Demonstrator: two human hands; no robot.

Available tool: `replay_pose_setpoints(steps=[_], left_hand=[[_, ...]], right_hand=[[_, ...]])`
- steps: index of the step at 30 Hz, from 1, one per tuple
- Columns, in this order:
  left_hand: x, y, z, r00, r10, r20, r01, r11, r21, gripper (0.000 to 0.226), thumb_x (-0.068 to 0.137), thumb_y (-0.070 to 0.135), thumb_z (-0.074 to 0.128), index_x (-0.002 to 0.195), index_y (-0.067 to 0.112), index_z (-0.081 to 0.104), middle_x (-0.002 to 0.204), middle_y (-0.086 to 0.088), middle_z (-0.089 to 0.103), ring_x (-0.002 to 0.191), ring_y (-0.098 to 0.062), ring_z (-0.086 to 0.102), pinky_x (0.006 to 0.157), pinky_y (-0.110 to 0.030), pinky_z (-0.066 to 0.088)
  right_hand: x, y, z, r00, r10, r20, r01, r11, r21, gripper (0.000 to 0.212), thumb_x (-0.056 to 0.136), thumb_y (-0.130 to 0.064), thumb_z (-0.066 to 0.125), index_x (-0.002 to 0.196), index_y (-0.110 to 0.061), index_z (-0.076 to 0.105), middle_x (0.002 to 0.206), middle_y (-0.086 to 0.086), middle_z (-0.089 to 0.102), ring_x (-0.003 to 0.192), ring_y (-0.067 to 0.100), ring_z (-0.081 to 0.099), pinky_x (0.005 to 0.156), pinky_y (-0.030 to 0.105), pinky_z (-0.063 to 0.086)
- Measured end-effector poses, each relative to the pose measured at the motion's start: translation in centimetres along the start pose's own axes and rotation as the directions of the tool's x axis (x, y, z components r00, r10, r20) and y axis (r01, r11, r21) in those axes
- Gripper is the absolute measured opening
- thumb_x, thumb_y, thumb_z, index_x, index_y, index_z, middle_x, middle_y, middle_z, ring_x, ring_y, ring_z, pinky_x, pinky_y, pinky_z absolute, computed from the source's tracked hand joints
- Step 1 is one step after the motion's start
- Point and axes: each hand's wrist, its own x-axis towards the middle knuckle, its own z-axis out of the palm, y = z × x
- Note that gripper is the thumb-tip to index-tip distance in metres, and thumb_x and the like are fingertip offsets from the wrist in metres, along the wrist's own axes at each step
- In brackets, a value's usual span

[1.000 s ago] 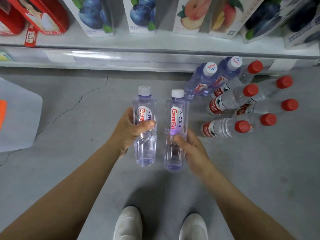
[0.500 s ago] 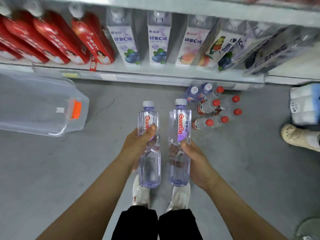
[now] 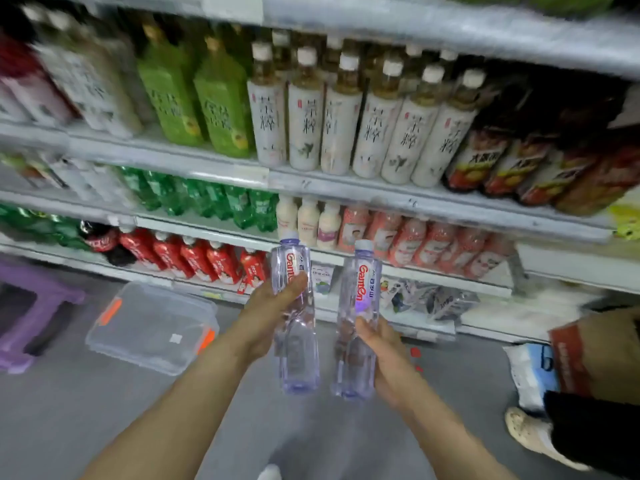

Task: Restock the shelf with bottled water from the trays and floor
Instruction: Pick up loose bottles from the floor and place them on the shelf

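Each of my hands holds one clear, purple-tinted Ganten water bottle upright in front of me. My left hand [image 3: 266,317] grips the left bottle [image 3: 296,327] around its waist. My right hand [image 3: 384,355] holds the right bottle [image 3: 358,327] from the side. Both bottles have pale caps and red lettering. Behind them rises the drink shelf [image 3: 332,188], its rows full of tea, soda and milk bottles. The view is motion-blurred.
A clear plastic tray [image 3: 152,327] with orange clips lies on the floor at the left, by a purple stool [image 3: 31,306]. Another person's shoe [image 3: 530,434] and a brown bag [image 3: 595,355] are at the right. Grey floor lies below.
I have risen and my view has tilted up from the floor to the upper shelves. Both bottles came up with my hands. The floor bottles have left the view.
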Motion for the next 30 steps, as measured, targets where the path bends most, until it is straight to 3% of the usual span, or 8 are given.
replay_pose_setpoints(steps=[2, 4, 7, 13, 18, 21, 26, 30], left_hand=[[-2.3, 4.4, 0.8, 0.998, 0.069, 0.008, -0.069, 0.997, -0.021, 0.031, 0.086, 0.037, 0.068, 0.110, 0.018, 0.067, 0.109, -0.007, 0.073, 0.102, -0.026, 0.066, 0.099, -0.047, 0.051], [-4.6, 8.9, 1.9, 0.988, 0.151, 0.013, -0.150, 0.987, -0.057, 0.031, 0.091, 0.031, 0.066, 0.112, 0.008, 0.066, 0.106, -0.017, 0.069, 0.090, -0.028, 0.066, 0.084, -0.043, 0.058], [-8.3, 15.4, 3.1, 0.962, 0.271, 0.016, -0.268, 0.957, -0.112, 0.048, 0.083, 0.032, 0.070, 0.115, -0.002, 0.061, 0.101, -0.023, 0.062, 0.083, -0.030, 0.063, 0.065, -0.036, 0.062], [-14.6, 25.9, 4.1, 0.874, 0.485, 0.009, -0.479, 0.866, -0.147, 0.057, 0.081, 0.035, 0.072, 0.118, -0.006, 0.060, 0.111, -0.031, 0.065, 0.091, -0.031, 0.062, 0.073, -0.042, 0.063], [-16.5, 32.5, 3.9, 0.797, 0.597, 0.096, -0.580, 0.799, -0.158, 0.062, 0.070, 0.044, 0.075, 0.105, -0.006, 0.065, 0.093, -0.017, 0.071, 0.081, -0.028, 0.066, 0.068, -0.039, 0.059], [-16.4, 36.3, 3.6, 0.724, 0.678, 0.123, -0.661, 0.734, -0.156, 0.049, 0.075, 0.041, 0.073, 0.098, -0.001, 0.063, 0.092, -0.018, 0.067, 0.082, -0.027, 0.064, 0.069, -0.038, 0.059], [-14.5, 42.4, 2.5, 0.655, 0.743, 0.140, -0.727, 0.670, -0.151, 0.055, 0.071, 0.043, 0.079, 0.104, 0.002, 0.063, 0.081, -0.007, 0.074, 0.079, -0.021, 0.071, 0.074, -0.042, 0.058], [-12.8, 46.9, 0.4, 0.623, 0.762, 0.179, -0.749, 0.646, -0.145, 0.095, 0.046, 0.065, 0.091, 0.116, 0.007, 0.064, 0.101, -0.010, 0.076, 0.099, -0.027, 0.072, 0.097, -0.060, 0.050]], right_hand=[[-1.8, -4.8, 1.0, 0.997, -0.080, 0.013, 0.081, 0.994, -0.075, 0.070, 0.069, -0.051, 0.086, 0.127, -0.018, 0.064, 0.117, 0.009, 0.075, 0.108, 0.021, 0.072, 0.096, 0.043, 0.055], [-3.6, -9.5, 2.2, 0.982, -0.183, 0.041, 0.187, 0.972, -0.139, 0.090, 0.063, -0.061, 0.088, 0.137, -0.020, 0.058, 0.119, 0.005, 0.075, 0.115, 0.022, 0.069, 0.110, 0.052, 0.045], [-6.5, -16.3, 4.1, 0.938, -0.327, 0.112, 0.343, 0.922, -0.181, 0.075, 0.070, -0.057, 0.083, 0.134, -0.021, 0.062, 0.120, 0.002, 0.075, 0.115, 0.020, 0.069, 0.113, 0.056, 0.041], [-10.9, -27.5, 7.9, 0.820, -0.552, 0.151, 0.573, 0.796, -0.196, 0.099, 0.055, -0.064, 0.089, 0.133, -0.012, 0.061, 0.115, 0.004, 0.076, 0.110, 0.024, 0.071, 0.108, 0.054, 0.046], [-12.1, -34.8, 10.2, 0.754, -0.632, 0.182, 0.657, 0.729, -0.192, 0.097, 0.049, -0.071, 0.089, 0.125, -0.016, 0.065, 0.111, 0.005, 0.076, 0.107, 0.027, 0.071, 0.104, 0.058, 0.049], [-12.5, -39.8, 11.9, 0.680, -0.710, 0.182, 0.733, 0.653, -0.192, 0.088, 0.051, -0.057, 0.092, 0.119, -0.009, 0.066, 0.104, 0.011, 0.077, 0.096, 0.029, 0.074, 0.094, 0.053, 0.056], [-11.9, -48.5, 15.6, 0.571, -0.802, 0.176, 0.821, 0.555, -0.134, 0.057, 0.074, -0.030, 0.085, 0.121, -0.007, 0.062, 0.110, 0.022, 0.073, 0.104, 0.039, 0.070, 0.104, 0.062, 0.048], [-10.1, -55.9, 19.8, 0.483, -0.861, 0.157, 0.875, 0.471, -0.110, 0.056, 0.076, -0.029, 0.080, 0.126, -0.011, 0.061, 0.111, 0.010, 0.075, 0.107, 0.033, 0.070, 0.104, 0.059, 0.049]])
